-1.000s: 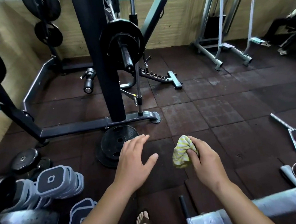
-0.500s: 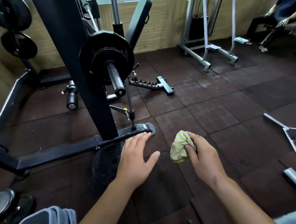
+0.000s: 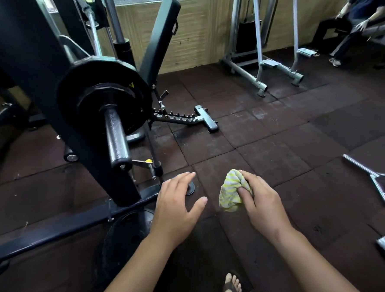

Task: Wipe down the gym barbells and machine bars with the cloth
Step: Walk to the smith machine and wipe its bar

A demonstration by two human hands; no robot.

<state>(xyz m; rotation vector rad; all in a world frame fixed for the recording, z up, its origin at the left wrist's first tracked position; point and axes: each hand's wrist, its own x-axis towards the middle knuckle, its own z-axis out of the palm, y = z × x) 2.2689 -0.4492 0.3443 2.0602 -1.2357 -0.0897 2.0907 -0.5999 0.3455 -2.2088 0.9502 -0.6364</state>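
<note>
My right hand point(image 3: 259, 200) grips a bunched yellow-and-white striped cloth point(image 3: 230, 192) in front of me, low over the floor. Beside it my left hand point(image 3: 178, 203) is empty with its fingers spread flat, palm down. To the upper left, a dark barbell sleeve point(image 3: 116, 137) sticks out toward me from black weight plates point(image 3: 102, 95) on a black machine upright point(image 3: 48, 91). Both hands are below and to the right of the sleeve's end, not touching it.
The machine's base rail point(image 3: 57, 228) runs along the floor at left, with a loose plate point(image 3: 125, 238) beside it. An adjustable bench point(image 3: 181, 119) stands behind. A chrome handle attachment point(image 3: 378, 179) lies at right. A grey frame point(image 3: 261, 62) and a seated person point(image 3: 359, 16) are at the back.
The view has moved closer to the loaded bar, which now looks larger and nearer. Both hands keep the same pose, cloth still held in the right one.
</note>
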